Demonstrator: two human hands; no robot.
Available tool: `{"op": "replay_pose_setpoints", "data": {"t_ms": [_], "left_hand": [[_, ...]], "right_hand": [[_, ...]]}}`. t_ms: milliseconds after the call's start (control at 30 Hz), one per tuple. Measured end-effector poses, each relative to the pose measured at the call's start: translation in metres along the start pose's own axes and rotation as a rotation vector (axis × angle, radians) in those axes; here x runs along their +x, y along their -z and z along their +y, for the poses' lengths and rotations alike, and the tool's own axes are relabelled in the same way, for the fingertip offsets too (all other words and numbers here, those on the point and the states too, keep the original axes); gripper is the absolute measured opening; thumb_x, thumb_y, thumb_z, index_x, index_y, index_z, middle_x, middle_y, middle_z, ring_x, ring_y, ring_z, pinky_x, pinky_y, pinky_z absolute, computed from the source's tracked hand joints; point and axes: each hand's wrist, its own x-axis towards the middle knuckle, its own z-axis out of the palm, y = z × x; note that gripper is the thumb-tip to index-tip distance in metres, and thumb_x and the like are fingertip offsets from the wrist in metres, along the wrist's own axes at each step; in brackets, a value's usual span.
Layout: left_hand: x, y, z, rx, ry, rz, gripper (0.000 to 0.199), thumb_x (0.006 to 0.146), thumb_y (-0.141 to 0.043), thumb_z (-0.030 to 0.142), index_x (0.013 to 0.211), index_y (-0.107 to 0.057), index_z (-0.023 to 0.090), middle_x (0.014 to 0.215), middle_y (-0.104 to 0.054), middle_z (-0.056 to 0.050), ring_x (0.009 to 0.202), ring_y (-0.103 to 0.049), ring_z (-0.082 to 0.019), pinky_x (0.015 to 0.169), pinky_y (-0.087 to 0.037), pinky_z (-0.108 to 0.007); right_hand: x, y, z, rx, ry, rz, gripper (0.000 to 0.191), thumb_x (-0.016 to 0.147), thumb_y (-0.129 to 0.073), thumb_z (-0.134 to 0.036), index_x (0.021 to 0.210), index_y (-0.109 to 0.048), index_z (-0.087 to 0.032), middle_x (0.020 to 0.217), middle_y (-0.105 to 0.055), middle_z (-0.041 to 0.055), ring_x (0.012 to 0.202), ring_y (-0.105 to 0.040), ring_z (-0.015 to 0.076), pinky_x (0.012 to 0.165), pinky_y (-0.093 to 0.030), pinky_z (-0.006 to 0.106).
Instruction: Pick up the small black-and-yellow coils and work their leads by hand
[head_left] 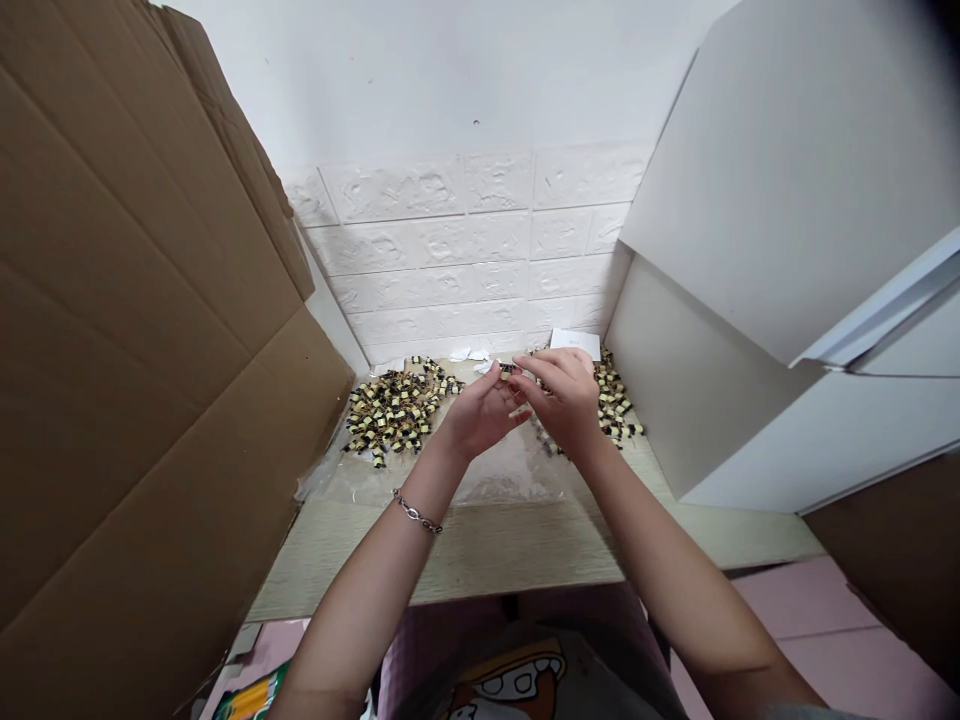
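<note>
Above the bench, my left hand (480, 415) pinches a small yellow-and-black wire-wound coil (506, 371) between thumb and fingers. My right hand (564, 392) meets it from the other side, its thumb and fingertips closed at the coil's edge, seemingly on its thin leads; the contact is too small to see clearly. To the left lies a heap of similar coils (394, 412) with yellow bands, black ends and thin coppery wires. Another pile of coils (616, 400) is on the right, partly hidden behind my right hand and forearm.
A clear plastic sheet (495, 480) lies on the pale wooden bench (525, 555). White paper scraps (469, 355) and a white card (576, 344) are near the brick-patterned wall (480, 245). A tall cardboard sheet (150, 330) bounds the left, white panels (765, 200) the right.
</note>
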Motion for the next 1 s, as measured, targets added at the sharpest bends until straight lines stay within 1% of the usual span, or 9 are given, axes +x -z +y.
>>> {"op": "replay_pose_setpoints", "data": {"t_ms": [100,200,300,467,600,733,867,1000], "left_hand": [[0.000,-0.001,0.000,0.023,0.004,0.009,0.032,0.083,-0.036,0.039,0.079,-0.058,0.016,0.077,-0.060,-0.002,0.076,-0.054,-0.012,0.072,-0.039,-0.027],[0.001,0.000,-0.001,0.034,0.004,0.016,0.030,0.082,-0.038,0.039,0.081,-0.058,0.016,0.077,-0.060,-0.002,0.075,-0.054,-0.011,0.072,-0.039,-0.027],[0.002,0.001,-0.002,0.041,-0.002,0.013,0.029,0.082,-0.039,0.038,0.084,-0.059,0.017,0.076,-0.060,-0.002,0.075,-0.054,-0.011,0.072,-0.038,-0.027],[0.004,0.004,-0.004,0.061,0.011,-0.003,0.026,0.081,-0.041,0.038,0.080,-0.059,0.019,0.073,-0.060,-0.001,0.073,-0.053,-0.011,0.071,-0.038,-0.026],[0.006,0.009,-0.002,0.104,-0.033,0.037,0.021,0.080,-0.044,0.034,0.080,-0.059,0.018,0.074,-0.060,-0.001,0.072,-0.053,-0.010,0.072,-0.037,-0.026],[0.007,0.011,-0.002,0.120,-0.020,0.062,0.022,0.080,-0.045,0.034,0.081,-0.059,0.017,0.074,-0.060,-0.001,0.072,-0.054,-0.011,0.070,-0.037,-0.026],[0.008,0.010,-0.004,0.070,0.011,0.035,0.023,0.080,-0.045,0.035,0.079,-0.059,0.017,0.069,-0.060,-0.001,0.066,-0.053,-0.011,0.069,-0.038,-0.027],[0.007,0.009,-0.004,0.020,0.029,0.003,0.024,0.081,-0.042,0.034,0.076,-0.058,0.017,0.065,-0.058,0.000,0.062,-0.053,-0.010,0.067,-0.039,-0.026]], "right_hand": [[-0.001,0.000,0.000,-0.089,0.009,0.037,0.013,0.077,-0.052,-0.033,0.081,-0.061,-0.025,0.073,-0.063,-0.0009,0.070,-0.057,0.0109,0.086,-0.027,0.035],[-0.002,0.000,0.000,-0.132,0.050,0.051,0.013,0.076,-0.053,-0.034,0.083,-0.061,-0.026,0.072,-0.063,-0.0022,0.068,-0.056,0.0102,0.088,-0.025,0.036],[-0.002,0.000,0.000,-0.129,0.066,0.047,0.013,0.075,-0.054,-0.036,0.082,-0.061,-0.027,0.072,-0.062,-0.0028,0.067,-0.054,0.0095,0.089,-0.024,0.037],[-0.003,-0.001,0.000,-0.103,0.027,0.027,0.012,0.076,-0.053,-0.035,0.080,-0.063,-0.029,0.074,-0.061,-0.0034,0.066,-0.052,0.0085,0.089,-0.023,0.037],[-0.003,-0.004,-0.001,-0.074,0.010,0.017,0.011,0.076,-0.053,-0.032,0.078,-0.064,-0.031,0.075,-0.062,-0.0035,0.069,-0.053,0.0089,0.089,-0.022,0.037],[-0.005,-0.005,-0.002,-0.070,0.022,0.020,0.010,0.076,-0.053,-0.029,0.077,-0.063,-0.032,0.076,-0.062,-0.0042,0.073,-0.054,0.0094,0.090,-0.021,0.037],[-0.007,-0.006,-0.002,-0.045,0.033,0.015,0.010,0.077,-0.053,-0.027,0.077,-0.062,-0.030,0.074,-0.063,-0.0049,0.073,-0.053,0.0102,0.090,-0.020,0.038],[-0.008,-0.007,-0.006,-0.045,-0.015,0.040,0.010,0.077,-0.052,-0.027,0.075,-0.062,-0.029,0.074,-0.063,-0.0040,0.077,-0.053,0.0132,0.091,-0.019,0.041]]}}
